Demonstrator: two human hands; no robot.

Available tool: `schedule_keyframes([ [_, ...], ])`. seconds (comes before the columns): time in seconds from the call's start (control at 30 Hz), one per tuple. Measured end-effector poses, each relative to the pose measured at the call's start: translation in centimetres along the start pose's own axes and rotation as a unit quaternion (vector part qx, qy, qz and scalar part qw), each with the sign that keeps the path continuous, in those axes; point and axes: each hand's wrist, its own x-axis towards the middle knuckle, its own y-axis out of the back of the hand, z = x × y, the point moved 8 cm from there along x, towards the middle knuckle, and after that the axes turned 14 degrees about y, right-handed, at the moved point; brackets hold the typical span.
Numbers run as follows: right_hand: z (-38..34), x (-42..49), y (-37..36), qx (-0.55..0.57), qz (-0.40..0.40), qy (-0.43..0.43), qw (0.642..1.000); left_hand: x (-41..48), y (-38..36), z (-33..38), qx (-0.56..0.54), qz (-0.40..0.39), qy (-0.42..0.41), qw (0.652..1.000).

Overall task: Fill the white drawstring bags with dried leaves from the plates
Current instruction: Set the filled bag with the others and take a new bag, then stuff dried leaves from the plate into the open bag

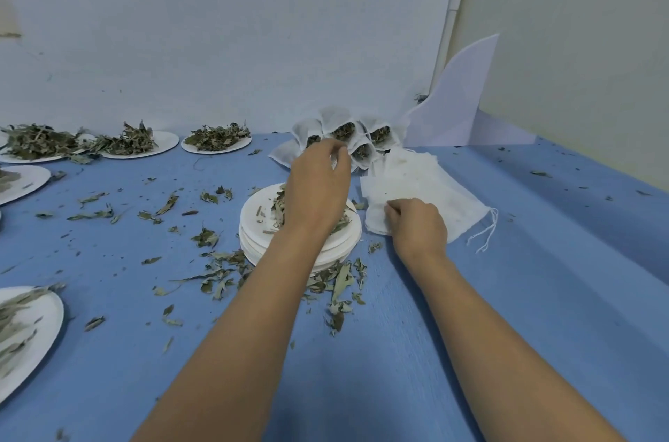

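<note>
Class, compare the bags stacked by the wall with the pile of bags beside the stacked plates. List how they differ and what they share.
The bags by the wall bulge with dried leaves; the pile of bags looks empty. The bags by the wall are heaped, mouths facing us; the pile lies flat on the table. Both are white fabric.

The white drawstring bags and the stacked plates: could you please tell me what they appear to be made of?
Empty bags: thin cloth, probably cotton or gauze, with a matte finish; they lie limp and wrinkled, with loose thread drawstrings. Stacked plates: likely paper or pulp, matte white; the rims are thin and show no glare, though foam cannot be excluded.
</note>
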Motion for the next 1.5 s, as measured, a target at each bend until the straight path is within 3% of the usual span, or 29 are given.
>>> schedule_keyframes([
  [0.2, 0.1, -0.7, 2.9, 0.208, 0.204, 0.021, 0.956, -0.2, -2.8, 0.4, -0.060, -0.053, 0.084, 0.993],
  [0.33, -0.5, -0.9, 3.2, 0.281, 0.240, 0.070, 0.926, 0.2, -5.0, -0.6, -0.140, -0.115, 0.214, 0.960],
  [0.43, -1.1, -0.9, 3.5, 0.290, 0.248, 0.113, 0.917, 0.9, -5.5, -0.3, -0.112, -0.124, 0.225, 0.960],
  [0.57, -1.4, -1.2, 4.2, 0.343, 0.285, 0.107, 0.889, 1.8, -4.5, 0.3, -0.051, -0.092, 0.182, 0.978],
  [0.73, -4.0, -1.5, 6.1, 0.285, 0.311, 0.151, 0.894, 2.9, 0.4, -1.3, -0.155, 0.027, 0.218, 0.963],
  [0.83, -6.8, -1.0, 6.9, 0.304, 0.299, 0.162, 0.890, 3.2, 3.4, -2.7, -0.256, 0.064, 0.240, 0.934],
  [0.93, -7.8, 0.1, 6.1, 0.445, 0.275, 0.014, 0.852, 3.1, 5.8, -4.4, -0.391, 0.085, 0.282, 0.872],
  [1.0, -8.9, 1.1, 4.4, 0.521, 0.195, -0.071, 0.828, 2.7, 6.9, -5.4, -0.460, 0.092, 0.302, 0.830],
  [1.07, -11.1, 1.7, 2.5, 0.601, 0.082, -0.093, 0.790, 2.4, 7.8, -6.3, -0.492, 0.103, 0.313, 0.806],
  [1.17, -14.1, 1.4, 0.9, 0.631, -0.002, -0.052, 0.774, 2.2, 8.8, -7.4, -0.495, 0.110, 0.319, 0.801],
  [1.27, -15.3, 1.2, 0.5, 0.638, 0.013, -0.023, 0.769, 2.1, 9.4, -8.7, -0.448, 0.118, 0.318, 0.827],
  [1.33, -15.6, 1.3, 0.5, 0.670, 0.018, -0.037, 0.741, 2.0, 9.6, -9.4, -0.427, 0.124, 0.313, 0.839],
  [1.43, -16.1, 1.5, 0.7, 0.713, -0.009, -0.048, 0.699, 1.7, 9.8, -10.3, -0.443, 0.146, 0.312, 0.828],
  [1.5, -16.7, 1.5, 0.9, 0.699, -0.049, -0.028, 0.712, 1.6, 9.8, -10.7, -0.460, 0.156, 0.310, 0.817],
])
